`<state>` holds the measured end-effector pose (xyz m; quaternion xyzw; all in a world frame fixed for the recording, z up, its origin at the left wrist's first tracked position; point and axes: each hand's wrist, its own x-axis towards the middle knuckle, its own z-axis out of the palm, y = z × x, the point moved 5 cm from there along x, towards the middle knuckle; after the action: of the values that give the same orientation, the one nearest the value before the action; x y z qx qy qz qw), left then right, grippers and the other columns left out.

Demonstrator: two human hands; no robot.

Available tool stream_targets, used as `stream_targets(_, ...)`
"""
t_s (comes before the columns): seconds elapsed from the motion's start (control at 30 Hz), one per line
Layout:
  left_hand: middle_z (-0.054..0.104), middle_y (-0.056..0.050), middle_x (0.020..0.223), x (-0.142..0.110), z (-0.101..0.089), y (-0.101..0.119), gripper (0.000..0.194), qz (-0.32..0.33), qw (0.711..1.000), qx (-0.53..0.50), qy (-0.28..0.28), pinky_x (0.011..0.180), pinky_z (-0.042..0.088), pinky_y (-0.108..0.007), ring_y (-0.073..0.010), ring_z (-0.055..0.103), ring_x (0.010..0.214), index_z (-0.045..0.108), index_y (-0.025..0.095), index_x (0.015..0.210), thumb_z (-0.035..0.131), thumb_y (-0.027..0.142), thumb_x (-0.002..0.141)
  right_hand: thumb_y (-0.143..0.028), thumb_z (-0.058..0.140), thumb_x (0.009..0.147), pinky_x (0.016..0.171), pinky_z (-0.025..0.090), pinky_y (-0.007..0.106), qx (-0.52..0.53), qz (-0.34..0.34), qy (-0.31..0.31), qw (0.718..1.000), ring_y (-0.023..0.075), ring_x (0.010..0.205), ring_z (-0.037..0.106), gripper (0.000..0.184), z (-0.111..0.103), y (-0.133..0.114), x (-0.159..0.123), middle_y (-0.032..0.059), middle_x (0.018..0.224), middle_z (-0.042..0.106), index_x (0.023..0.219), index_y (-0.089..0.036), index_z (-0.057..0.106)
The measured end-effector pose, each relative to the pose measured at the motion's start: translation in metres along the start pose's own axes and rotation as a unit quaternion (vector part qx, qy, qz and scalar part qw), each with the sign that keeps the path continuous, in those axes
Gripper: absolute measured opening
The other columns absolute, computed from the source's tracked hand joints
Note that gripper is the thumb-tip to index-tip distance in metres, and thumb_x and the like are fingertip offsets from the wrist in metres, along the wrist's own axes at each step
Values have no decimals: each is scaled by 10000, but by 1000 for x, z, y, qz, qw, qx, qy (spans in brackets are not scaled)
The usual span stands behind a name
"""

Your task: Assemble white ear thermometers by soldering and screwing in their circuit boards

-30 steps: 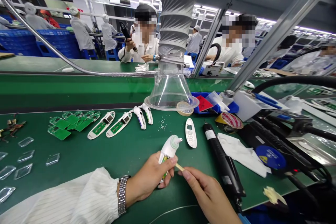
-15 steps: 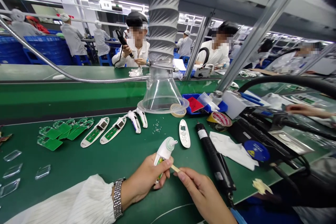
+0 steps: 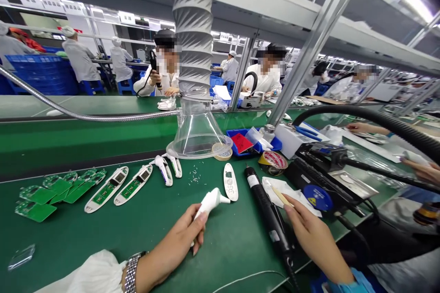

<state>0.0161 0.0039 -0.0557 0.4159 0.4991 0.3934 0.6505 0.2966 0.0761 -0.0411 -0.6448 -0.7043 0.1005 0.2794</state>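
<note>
My left hand (image 3: pixel 184 233) is closed around a white ear thermometer (image 3: pixel 209 202), its thin probe tip pointing right toward a white oval cover (image 3: pixel 229 182) on the bench. The fingers hide the thermometer's lower part. To the right, my right hand (image 3: pixel 311 229) pinches a thin pale stick (image 3: pixel 280 196) with its tip over a folded white cloth (image 3: pixel 296 196); whether the tip touches the cloth I cannot tell. Between my hands lies a black electric screwdriver (image 3: pixel 268 219). Small white bits (image 3: pixel 194 176) are scattered beyond the thermometer.
A clear extraction hood (image 3: pixel 195 137) hangs over the bench. Green circuit boards (image 3: pixel 39 210), two opened housings (image 3: pixel 107 190) and two white thermometer parts (image 3: pixel 161 170) lie left. Right are a blue tray (image 3: pixel 275 144), a tape roll (image 3: pixel 272 163) and a black hose (image 3: pixel 371 110). Co-workers sit opposite.
My right hand has drawn the stick away from the thermometer and moved right over the cloth. The thermometer has turned in my left hand, its probe now lower. The view has shifted right.
</note>
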Motion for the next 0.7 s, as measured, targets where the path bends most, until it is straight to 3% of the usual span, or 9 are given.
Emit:
stream_targets(0.1,440,40,720,3,-3,1,529,-1,999,35,12,499,319,-208,-75,378,540,406,183,1045,565,577,730,-443,337,855,738,530,338,-13,-54,7,998,235,888,640,460,9,0,10,98,1012,665,1110,-152,586)
stream_targets(0.2,420,49,772,5,-8,1,486,-3,999,40,23,447,241,-194,-44,303,504,432,195,1028,611,524,719,-472,344,853,796,502,411,-16,-90,23,996,264,922,606,478,11,-3,11,126,1001,645,1093,-137,587)
stream_targets(0.33,341,90,605,2,-15,-1,414,-44,999,27,-15,415,151,-207,-43,212,446,468,181,979,615,476,727,-423,392,870,799,483,439,-70,-200,53,976,271,927,559,392,-2,-15,5,126,1006,599,1093,-162,583)
stream_targets(0.43,372,79,588,-4,-20,1,326,-58,998,-19,-33,414,159,-210,-47,233,437,475,177,916,561,456,770,-235,400,878,726,518,372,-161,-341,22,926,236,892,571,317,-7,-30,3,124,1024,584,1155,-171,541)
stream_targets(0.53,501,14,766,-8,-23,6,267,-43,996,-74,-37,441,241,-206,-51,334,496,482,168,878,524,423,809,-5,358,777,734,520,384,-240,-443,-34,863,246,972,565,519,0,-42,10,132,1154,554,1240,-207,481)
stream_targets(0.6,516,0,800,-10,-23,7,285,-43,993,-98,-43,475,292,-203,-56,382,533,491,160,911,560,412,799,45,355,729,767,508,422,-265,-510,-64,816,271,1054,536,581,9,-50,17,131,1233,519,1221,-230,496)
stream_targets(0.7,510,14,768,-11,-23,5,380,-45,988,-139,-44,549,349,-193,-58,448,577,500,152,967,686,367,716,22,370,758,794,499,440,-258,-592,-89,759,278,1076,532,440,20,-59,21,124,1204,554,1072,-202,582)
